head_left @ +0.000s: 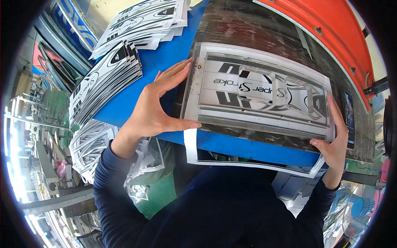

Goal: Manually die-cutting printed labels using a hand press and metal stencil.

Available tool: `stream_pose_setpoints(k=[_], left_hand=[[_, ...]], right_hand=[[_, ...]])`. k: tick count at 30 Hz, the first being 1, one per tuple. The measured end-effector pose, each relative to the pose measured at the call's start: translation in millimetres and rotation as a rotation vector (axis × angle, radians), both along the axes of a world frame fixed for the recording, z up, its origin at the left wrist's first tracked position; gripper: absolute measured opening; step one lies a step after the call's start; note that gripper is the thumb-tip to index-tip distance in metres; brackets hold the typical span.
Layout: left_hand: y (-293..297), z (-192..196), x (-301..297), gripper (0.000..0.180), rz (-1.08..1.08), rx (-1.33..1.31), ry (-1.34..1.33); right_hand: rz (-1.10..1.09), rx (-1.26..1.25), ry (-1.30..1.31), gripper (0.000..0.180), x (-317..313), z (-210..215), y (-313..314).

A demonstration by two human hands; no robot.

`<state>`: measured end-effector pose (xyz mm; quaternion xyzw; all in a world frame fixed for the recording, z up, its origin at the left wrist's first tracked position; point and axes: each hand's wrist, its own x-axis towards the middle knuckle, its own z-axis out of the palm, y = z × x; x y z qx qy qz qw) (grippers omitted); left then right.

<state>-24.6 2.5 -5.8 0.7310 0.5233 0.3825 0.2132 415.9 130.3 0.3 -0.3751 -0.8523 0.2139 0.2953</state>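
Note:
A clear rectangular die plate point(191, 103) with thick raised inner edges lies on a dark worn board point(252, 18). Through it shows a white sheet with black graphics point(219, 89). My left hand point(151, 105) holds the plate's left end, its fingers along the side and its thumb at the near corner. At the opposite end my right hand point(336, 144) grips the edge, thumb on the near corner and fingers up the side. From under the plate's near side a white paper frame point(248, 166) with a cut-out middle hangs over the table's edge.
Two fanned stacks, printed sheets point(140, 25) and narrower printed pieces point(107, 78), lie on the blue tabletop point(169, 53) at left. Paper offcuts point(93, 140) pile below. A red machine part point(331, 25) curves along the far right, near a phone point(348, 111). A fan point(357, 206) stands lower right.

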Motion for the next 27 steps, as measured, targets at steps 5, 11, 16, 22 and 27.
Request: stream_pose_setpoints(k=[5, 11, 16, 22, 27], left_hand=[[-1, 1, -1, 0.109, -0.011, 0.015, 0.010], [-1, 1, 0, 0.108, -0.015, 0.025, -0.007], [1, 8, 4, 0.110, 0.048, -0.057, 0.037], [-2, 0, -2, 0.111, -0.002, -0.140, -0.184], [-3, 3, 4, 0.124, 0.050, -0.206, -0.286]], right_hand=[[-0.008, 0.002, 0.002, 0.120, -1, 0, -1], [0.003, -0.002, 0.006, 0.118, 1, 2, -3], [0.022, -0.004, 0.008, 0.115, 0, 10, -6], [0.020, 0.080, -0.065, 0.111, 4, 4, -3], [-0.012, 0.055, -0.038, 0.117, 3, 4, -7]])
